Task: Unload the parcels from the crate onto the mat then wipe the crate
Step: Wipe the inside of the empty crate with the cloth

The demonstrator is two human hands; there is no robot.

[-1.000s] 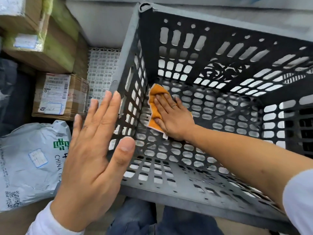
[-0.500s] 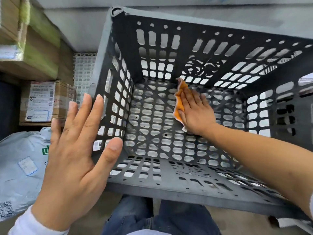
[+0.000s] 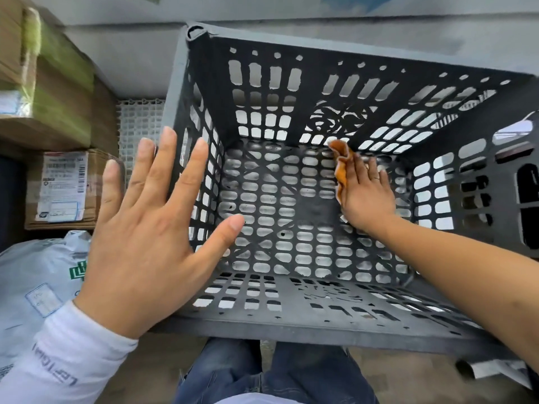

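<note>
A grey slotted plastic crate [image 3: 320, 319] fills the middle of the view, with no parcels inside. My right hand [image 3: 367, 196] lies flat on the crate's floor near the far wall and presses an orange cloth [image 3: 341, 161] under straight fingers. My left hand [image 3: 145, 228] is flat with fingers spread against the outside of the crate's left wall. Left of the crate lie the parcels: a grey mailer bag [image 3: 32, 284], a labelled cardboard box [image 3: 62, 189] and a bigger box with green tape [image 3: 46, 91] stacked above it.
A white lattice mat [image 3: 140, 123] shows between the boxes and the crate. A pale wall runs along the back. My knees in blue jeans [image 3: 271, 371] are below the crate's near rim.
My right hand has slid the orange cloth across the crate floor, from the left wall toward the far right. The left hand stays against the crate's left side.
</note>
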